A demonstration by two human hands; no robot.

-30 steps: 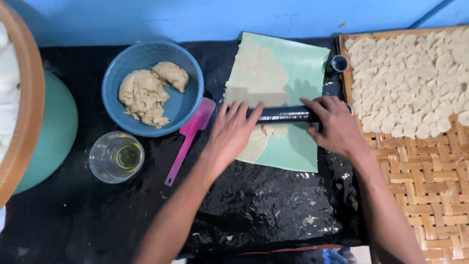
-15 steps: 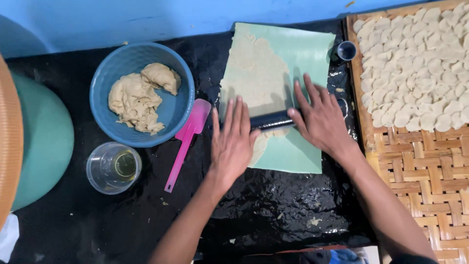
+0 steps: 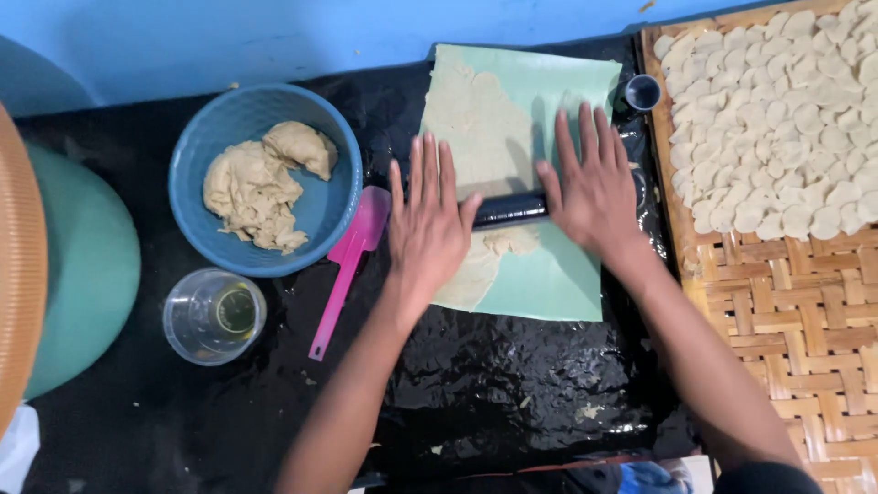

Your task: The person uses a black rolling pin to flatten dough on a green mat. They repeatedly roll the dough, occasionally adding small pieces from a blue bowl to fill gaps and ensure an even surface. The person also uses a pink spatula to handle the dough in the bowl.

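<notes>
Both palms press flat, fingers spread and straight — no curl around anything. Left hand (image 3: pixel 428 224) and right hand (image 3: pixel 594 187) lie on top of a black rolling pin (image 3: pixel 509 209), only its middle section showing between them.

Pin's long axis runs left to right across the mat, right end tipped slightly toward the far wall; fingers of both hands point away from the person, square to the pin.

Under the pin: thin sheet of tan dough (image 3: pixel 480 119), rolled flat, ragged at the edges, spread over a pale green mat (image 3: pixel 572 279). Mat is rectangular, smooth, lying on crinkled glossy black plastic sheeting (image 3: pixel 476 375) that covers the work surface. Blue wall (image 3: pixel 274 37) behind.

Left of the mat — pink plastic scraper (image 3: pixel 347 265), handle angled toward the person, blade just beside the left hand. Beyond it a round blue bowl (image 3: pixel 315 210) holding lumpy raw dough (image 3: pixel 261 183). Near the bowl, a clear cup (image 3: pixel 212 316) with yellowish liquid at the bottom.

Right side: woven bamboo tray (image 3: pixel 777 311), its far half covered with small pale dough rounds (image 3: pixel 777 119), overlapping. Small dark round cutter (image 3: pixel 642 91) stands between mat corner and tray.
</notes>
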